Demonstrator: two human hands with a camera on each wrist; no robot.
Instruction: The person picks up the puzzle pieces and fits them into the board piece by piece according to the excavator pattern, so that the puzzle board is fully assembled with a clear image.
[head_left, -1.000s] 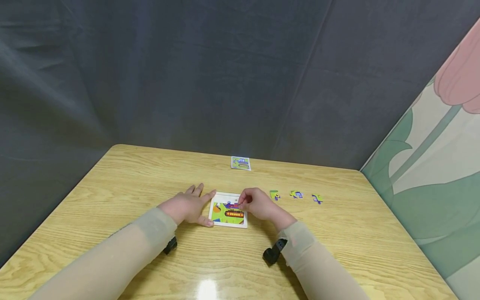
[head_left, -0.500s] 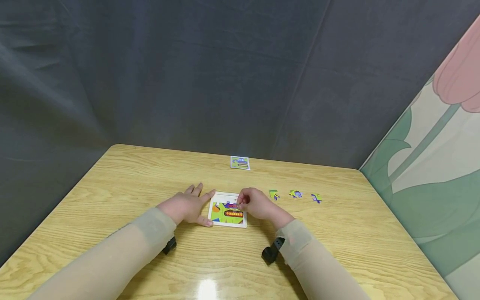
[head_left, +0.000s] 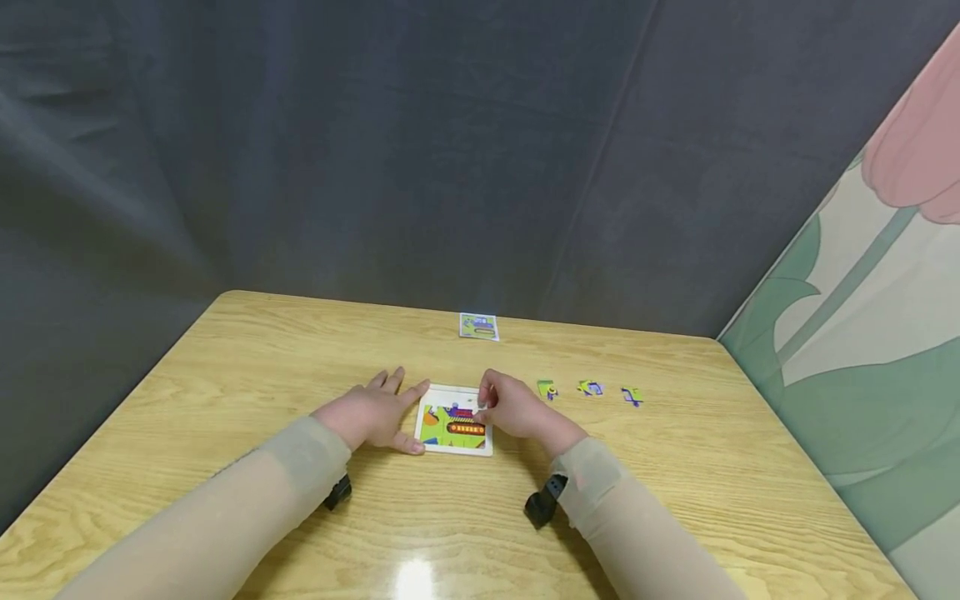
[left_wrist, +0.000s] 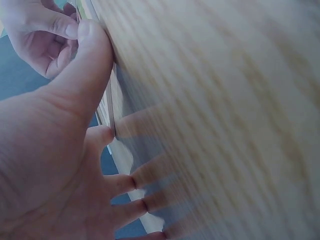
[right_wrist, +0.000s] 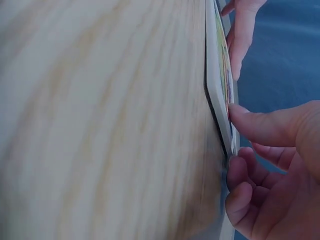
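Thumb and index finger of the right hand (head_left: 517,407) stand slightly farther apart than a second ago; the left hand (head_left: 369,417) keeps its place. Just below the centre of the head view, the puzzle board (head_left: 442,395) lies flat on the table (head_left: 300,350). Left fingers are spread, with thumb and forefinger at the board's left edge. Right fingers are curled at the board's upper right, the thumb touching its face in the right wrist view; whether they pinch a piece, I cannot tell.

Progress looks well past half: the lower part shows a joined, coloured vehicle, while the visible top strip is white and unfilled. Probably left to fit are the left loose piece (head_left: 547,389), middle loose piece (head_left: 590,388) and right loose piece (head_left: 632,396), right of centre. A picture card (head_left: 478,326) lies above the board.

Right fingers hide the board's upper right corner. Both wrist views catch the board nearly edge-on, so seams and fit are unreadable.
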